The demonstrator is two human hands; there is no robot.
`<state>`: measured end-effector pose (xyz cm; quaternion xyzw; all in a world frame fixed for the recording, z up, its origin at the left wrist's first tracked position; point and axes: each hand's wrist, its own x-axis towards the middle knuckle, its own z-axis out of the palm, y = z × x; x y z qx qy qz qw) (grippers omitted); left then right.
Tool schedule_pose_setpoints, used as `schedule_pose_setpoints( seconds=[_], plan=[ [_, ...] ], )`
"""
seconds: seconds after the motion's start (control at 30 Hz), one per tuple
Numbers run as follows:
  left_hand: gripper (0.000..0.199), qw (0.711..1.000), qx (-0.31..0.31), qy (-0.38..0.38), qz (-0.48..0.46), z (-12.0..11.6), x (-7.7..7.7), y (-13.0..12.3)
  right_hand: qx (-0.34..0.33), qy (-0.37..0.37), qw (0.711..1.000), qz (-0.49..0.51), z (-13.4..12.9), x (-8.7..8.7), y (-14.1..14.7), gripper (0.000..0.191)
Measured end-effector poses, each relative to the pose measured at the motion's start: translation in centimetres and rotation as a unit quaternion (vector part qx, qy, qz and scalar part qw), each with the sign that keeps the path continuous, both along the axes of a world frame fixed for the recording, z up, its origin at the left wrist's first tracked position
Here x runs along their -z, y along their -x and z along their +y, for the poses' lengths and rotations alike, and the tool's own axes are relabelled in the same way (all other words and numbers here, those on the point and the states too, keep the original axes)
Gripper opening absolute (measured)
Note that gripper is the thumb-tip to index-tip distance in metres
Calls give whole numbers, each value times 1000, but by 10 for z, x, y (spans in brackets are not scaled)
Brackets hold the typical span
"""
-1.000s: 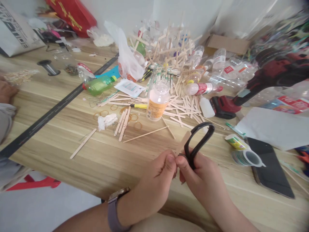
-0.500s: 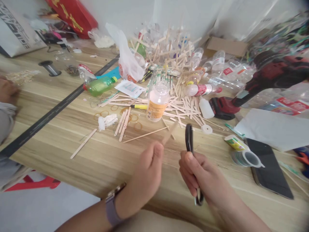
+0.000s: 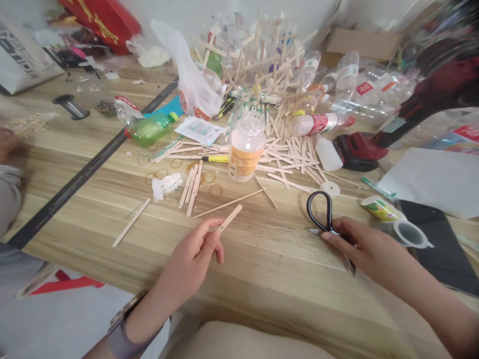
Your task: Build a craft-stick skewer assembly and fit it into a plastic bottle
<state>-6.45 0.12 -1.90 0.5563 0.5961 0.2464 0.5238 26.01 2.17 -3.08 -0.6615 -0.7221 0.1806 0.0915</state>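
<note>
Between the thumb and fingers of my left hand [image 3: 198, 252] is a flat wooden stick [image 3: 231, 218], its free end pointing up and to the right. My right hand [image 3: 359, 244] grips black-handled scissors [image 3: 319, 212] near the tabletop, one looped handle standing out to the left of the fingers. Beyond both hands stands a clear plastic jar [image 3: 246, 149] with an orange label. Several wooden sticks [image 3: 191, 189] lie side by side left of the jar, next to a crumpled white tissue [image 3: 166, 186]. A single stick [image 3: 131, 222] lies farther left.
Plastic bottles [image 3: 322, 123] and a heap of wooden sticks fill the back. At the right are a red and black power tool [image 3: 361, 149], a small cup [image 3: 411, 234] and a dark tablet [image 3: 437, 244]. Another person's hand [image 3: 8, 142] rests at the far left.
My hands have moved apart, the left one leftward with its stick, the right one rightward with the scissors. The scissors have turned and come down closer to the table. The view has shifted slightly.
</note>
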Motion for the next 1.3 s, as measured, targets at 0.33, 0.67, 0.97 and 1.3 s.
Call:
schedule_pose_setpoints(
  seconds=[0.33,0.67,0.97,1.3],
  plan=[
    [39,998,-44,-5,37,4,2,14,-33,-118,972,-199,-14,10,-9,46],
    [28,998,-58,-3,36,8,3,13,-440,-208,871,-72,-38,17,92,56],
    [29,998,-29,47,30,2,-6,0,-192,-274,938,-93,-19,9,66,36],
    [27,981,192,18,-27,3,-22,-63,138,182,803,551,-24,-12,109,32]
  ],
)
